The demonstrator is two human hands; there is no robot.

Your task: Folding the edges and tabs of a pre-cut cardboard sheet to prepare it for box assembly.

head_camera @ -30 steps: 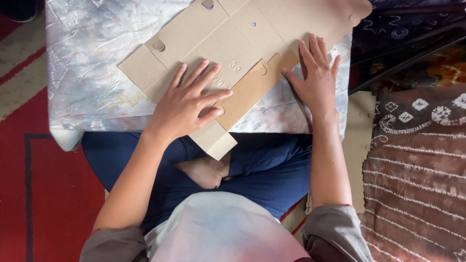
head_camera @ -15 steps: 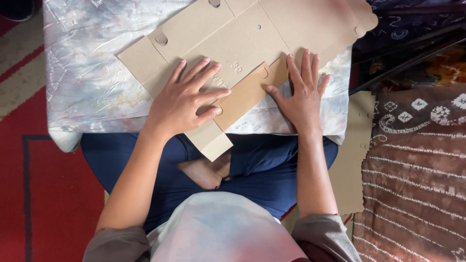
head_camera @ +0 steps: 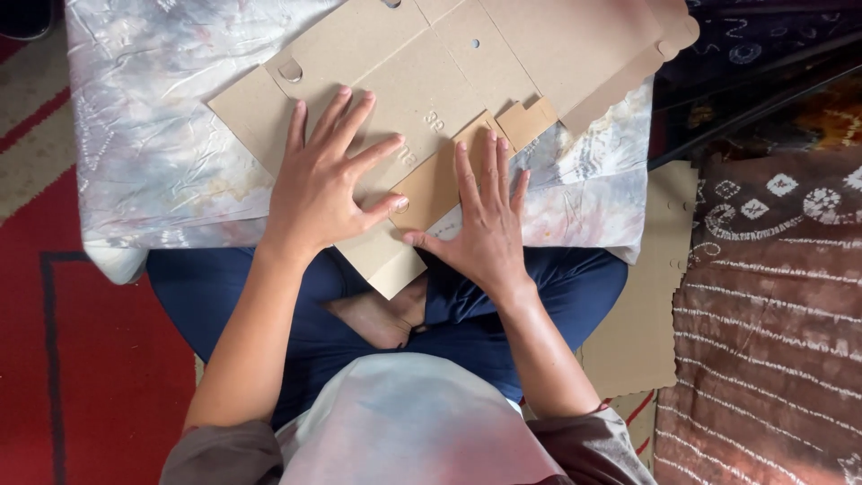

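The desk [head_camera: 153,144], draped in crinkled pale cloth, carried the flat cardboard box blank [head_camera: 431,81] across its near edge. Left hand [head_camera: 319,184] lay spread, pressing the panel; right hand [head_camera: 485,224] lay flat, fingers together, on the folded flap [head_camera: 431,184] (uneven pressure there could crease it crooked, I'd judge)

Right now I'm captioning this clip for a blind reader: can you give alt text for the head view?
Seen from above, a seated person presses both hands flat on an unfolded cardboard box blank lying on a low table covered with a crinkled pale cloth. The left hand spreads on the panel; the right hand flattens a flap at the near edge.
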